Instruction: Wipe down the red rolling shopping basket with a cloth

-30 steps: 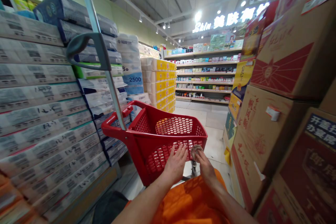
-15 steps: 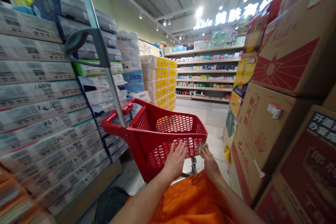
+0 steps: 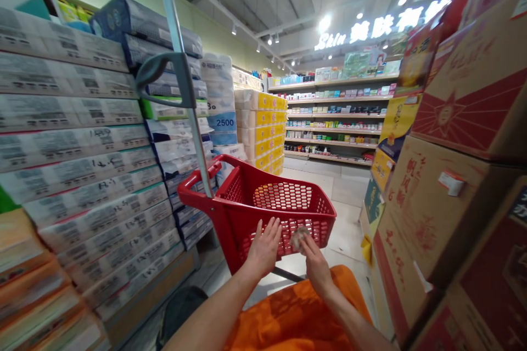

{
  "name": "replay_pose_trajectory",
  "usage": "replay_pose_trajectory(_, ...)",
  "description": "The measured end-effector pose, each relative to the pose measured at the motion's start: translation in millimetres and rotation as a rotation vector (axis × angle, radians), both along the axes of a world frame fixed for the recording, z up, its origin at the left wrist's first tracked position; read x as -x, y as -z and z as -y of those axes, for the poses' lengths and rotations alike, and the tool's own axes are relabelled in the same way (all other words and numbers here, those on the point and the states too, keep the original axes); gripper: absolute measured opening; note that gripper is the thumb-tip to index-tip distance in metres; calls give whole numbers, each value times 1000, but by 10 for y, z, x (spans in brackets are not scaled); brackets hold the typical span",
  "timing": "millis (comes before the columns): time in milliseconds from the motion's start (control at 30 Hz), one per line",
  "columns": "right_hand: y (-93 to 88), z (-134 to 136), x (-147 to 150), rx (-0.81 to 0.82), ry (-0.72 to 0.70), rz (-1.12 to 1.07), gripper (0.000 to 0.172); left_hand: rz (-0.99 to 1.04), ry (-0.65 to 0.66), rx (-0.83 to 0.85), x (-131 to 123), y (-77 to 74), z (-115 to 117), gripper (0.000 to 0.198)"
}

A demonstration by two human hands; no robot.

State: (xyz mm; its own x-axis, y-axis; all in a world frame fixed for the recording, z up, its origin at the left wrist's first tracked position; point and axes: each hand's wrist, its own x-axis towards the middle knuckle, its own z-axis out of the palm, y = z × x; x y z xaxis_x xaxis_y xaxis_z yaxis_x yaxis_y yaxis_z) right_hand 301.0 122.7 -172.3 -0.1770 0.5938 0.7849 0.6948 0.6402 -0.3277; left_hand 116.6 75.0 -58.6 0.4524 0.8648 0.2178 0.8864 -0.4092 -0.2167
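A red plastic shopping cart with honeycomb-holed sides stands sideways before me. A metal pole with a grey loop handle rises at its left end. My left hand lies flat against the near side of the basket, fingers stretched out. In my right hand is a crumpled greyish-brown cloth, gripped under the fingers at the same side, right of the left hand. Orange fabric covers my lap below both forearms.
Stacked white tissue packs wall the left side, with yellow-ended packs farther on. Cardboard cartons are piled high on the right. Shelves of small goods cross the back, and pale floor tiles show between cart and cartons.
My right hand has moved the cloth leftward along the basket's side, from near its right end towards my left hand. The left hand stays at the basket. The view has turned slightly left.
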Motion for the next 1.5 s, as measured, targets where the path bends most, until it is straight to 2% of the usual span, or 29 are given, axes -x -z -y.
replay_pose_trajectory(100,-374,-6,60,-109,0,-47,53,7,-25,-28,75,-45,24,64)
replay_pose_trajectory(167,-548,-50,132,-148,-6,-35,53,7,-47,-50,118,-64,44,64)
replay_pose_trajectory(233,-523,-75,208,-117,-22,33,54,1,-66,-68,164,-69,69,61)
replay_pose_trajectory(333,-284,-32,299,-39,-37,144,58,-11,-67,-74,250,-54,105,60)
replay_pose_trajectory(400,-237,26,351,-54,-52,147,58,-1,-67,-79,313,-44,122,61)
replay_pose_trajectory(533,-563,55,492,-177,-110,57,56,19,-122,-116,440,-42,149,60)
replay_pose_trajectory(600,-652,9,563,-194,-122,66,56,20,-147,-124,503,-32,167,60)
replay_pose_trajectory(633,-625,-12,590,-181,-124,94,56,23,-155,-121,536,-22,179,60)
replay_pose_trajectory(767,-286,8,667,-67,-146,220,53,31,-173,-113,659,40,233,59)
replay_pose_trajectory(800,-252,40,697,-59,-161,221,53,28,-177,-116,684,50,243,59)
replay_pose_trajectory(867,-347,109,790,-85,-195,172,53,25,-188,-131,725,52,256,61)
replay_pose_trajectory(1000,-830,127,1054,-191,-245,76,53,46,-212,-172,804,25,262,62)
replay_pose_trajectory(1067,-884,78,1143,-207,-248,111,52,63,-240,-195,872,36,275,61)
replay_pose_trajectory(1200,-566,63,1191,-162,-251,264,47,69,-306,-257,1092,124,351,61)
replay_pose_trajectory(1267,-527,125,1238,-165,-281,271,49,72,-340,-275,1214,160,397,63)
replay_pose_trajectory(1333,-708,198,1364,-193,-317,205,52,80,-388,-283,1314,165,435,63)
replay_pose_trajectory(1433,-1141,240,1669,-248,-363,104,51,88,-476,-264,1407,119,466,65)
replay_pose_trajectory(1500,-1260,220,1859,-275,-385,132,47,92,-512,-247,1444,87,477,66)
